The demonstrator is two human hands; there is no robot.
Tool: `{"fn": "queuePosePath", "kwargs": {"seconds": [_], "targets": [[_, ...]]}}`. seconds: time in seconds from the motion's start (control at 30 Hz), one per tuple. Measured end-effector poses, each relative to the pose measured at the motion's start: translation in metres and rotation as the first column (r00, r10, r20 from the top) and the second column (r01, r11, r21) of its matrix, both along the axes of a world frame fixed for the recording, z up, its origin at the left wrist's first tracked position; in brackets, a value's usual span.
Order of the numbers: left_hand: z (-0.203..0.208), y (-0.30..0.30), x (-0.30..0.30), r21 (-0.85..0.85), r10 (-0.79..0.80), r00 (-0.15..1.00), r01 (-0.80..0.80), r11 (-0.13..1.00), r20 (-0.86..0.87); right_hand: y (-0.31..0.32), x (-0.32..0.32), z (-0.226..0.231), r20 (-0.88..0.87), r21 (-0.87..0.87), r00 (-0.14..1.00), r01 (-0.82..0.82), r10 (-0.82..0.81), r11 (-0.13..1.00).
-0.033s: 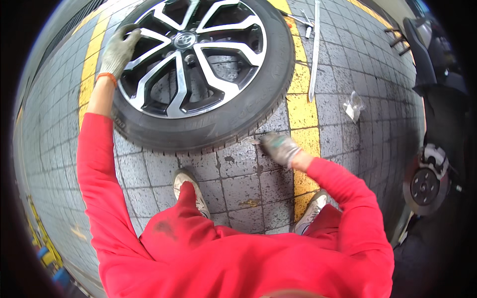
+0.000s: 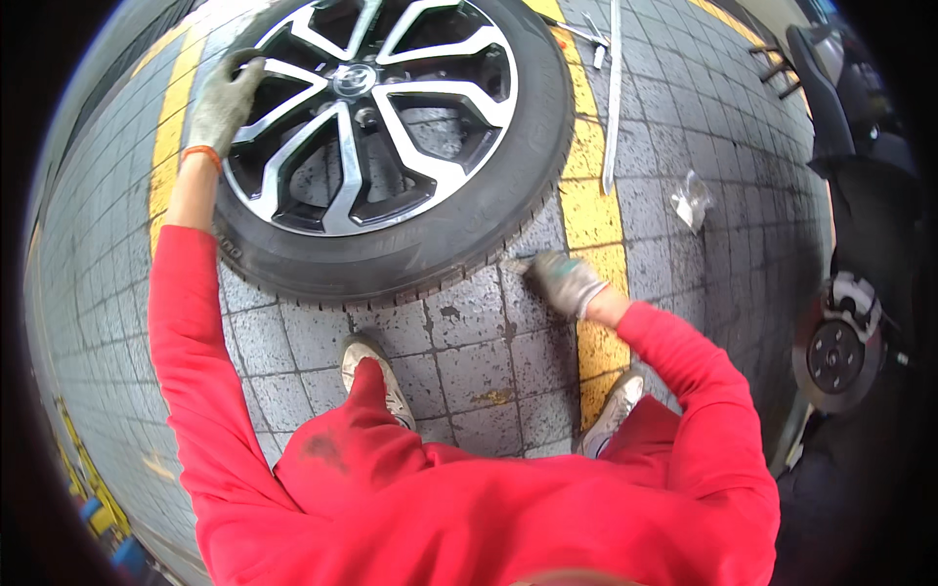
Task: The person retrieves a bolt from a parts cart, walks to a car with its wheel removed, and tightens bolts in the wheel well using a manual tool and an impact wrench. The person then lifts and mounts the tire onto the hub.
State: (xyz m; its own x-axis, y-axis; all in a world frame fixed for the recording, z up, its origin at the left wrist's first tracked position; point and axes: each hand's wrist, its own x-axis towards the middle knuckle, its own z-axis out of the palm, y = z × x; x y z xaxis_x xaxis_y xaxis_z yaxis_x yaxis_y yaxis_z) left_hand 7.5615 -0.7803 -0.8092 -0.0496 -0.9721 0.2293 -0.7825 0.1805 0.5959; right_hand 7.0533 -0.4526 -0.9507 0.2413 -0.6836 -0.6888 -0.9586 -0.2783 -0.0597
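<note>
A car wheel [image 2: 445, 174] with a black tyre and silver-and-black spokes faces up in front of me. My left hand [image 2: 224, 103], in a pale knitted glove, grips its left side, thumb and fingers curled at the tyre and rim edge. Just off the tyre's near right edge, my right hand [image 2: 565, 283], in a grey-green glove, is closed round a small flat scraper-like tool [image 2: 515, 265]. Only the tool's light tip shows; the fingers hide the rest. Its tip is close to the tread, but I cannot tell whether they touch.
Dark floor tiles [image 2: 469, 376] carry a yellow stripe [image 2: 598, 213]. A long pale strip [image 2: 614, 98], hand tools [image 2: 589, 37] and a clear plastic bag [image 2: 692, 202] lie to the right. At far right is a dark vehicle with an exposed brake disc [image 2: 835, 358].
My right hand has shifted slightly right, away from the tyre, with the tool still in it. The left hand keeps its hold on the wheel.
</note>
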Motion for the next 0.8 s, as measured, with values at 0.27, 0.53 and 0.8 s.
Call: {"fn": "queuePosePath", "kwargs": {"seconds": [0.27,0.53,0.8], "targets": [[-0.037,-0.093,-0.022,-0.04,-0.013,0.992,0.019,0.999,0.127,-0.147,-0.089,0.031,0.486,-0.109,0.435,0.891,-0.759,0.441],[-0.063,-0.214,-0.009,-0.011,0.104,0.933,-0.107,0.994,0.344,-0.106,0.049,0.124,0.833,-0.41,0.447,0.894,-0.326,0.179],[-0.112,-0.379,0.033,0.228,-0.163,0.893,0.071,0.971,0.419,-0.05,0.185,0.099,0.695,-0.652,0.707,0.696,-0.13,0.3]]}}
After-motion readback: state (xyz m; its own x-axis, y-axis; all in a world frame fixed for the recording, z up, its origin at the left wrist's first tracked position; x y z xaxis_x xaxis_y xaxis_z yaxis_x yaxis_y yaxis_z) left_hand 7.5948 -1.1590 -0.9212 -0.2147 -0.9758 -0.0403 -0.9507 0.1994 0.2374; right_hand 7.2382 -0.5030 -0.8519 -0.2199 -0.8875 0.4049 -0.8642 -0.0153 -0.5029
